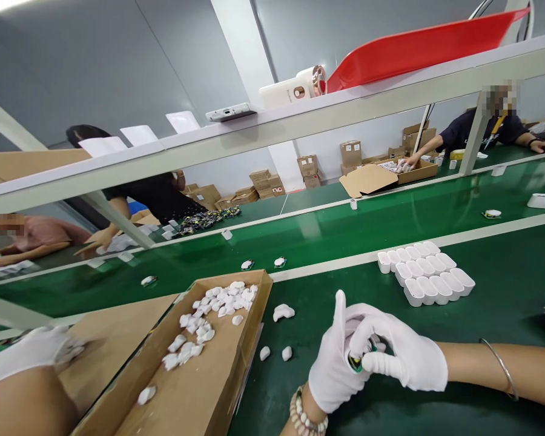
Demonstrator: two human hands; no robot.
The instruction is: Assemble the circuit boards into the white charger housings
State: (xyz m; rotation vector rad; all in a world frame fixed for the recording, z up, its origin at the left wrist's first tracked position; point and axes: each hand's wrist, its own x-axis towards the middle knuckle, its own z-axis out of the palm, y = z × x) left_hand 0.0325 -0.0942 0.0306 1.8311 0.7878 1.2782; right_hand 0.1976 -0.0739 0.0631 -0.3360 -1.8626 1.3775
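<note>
My left hand [336, 363], in a white glove with a bead bracelet at the wrist, is closed around a small circuit board [355, 362], one finger pointing up. From the other side my right hand [395, 348], also white-gloved, pinches the same board with thumb and fingertips. Green edges and a yellow part show between the fingers; most of the board is hidden. Just left of my hands, several small white pieces [283, 312] lie on the green bench [295, 375]. Beyond my right hand stand rows of white oval cups [436, 284].
A shallow cardboard box [195, 387] holding white pieces stands at left, beside a co-worker's gloved hand [31, 357]. Small boards ride on a green conveyor [318, 227]. Over it runs a shelf [236, 136] bearing a red tray [418, 48]. Other people work across the line.
</note>
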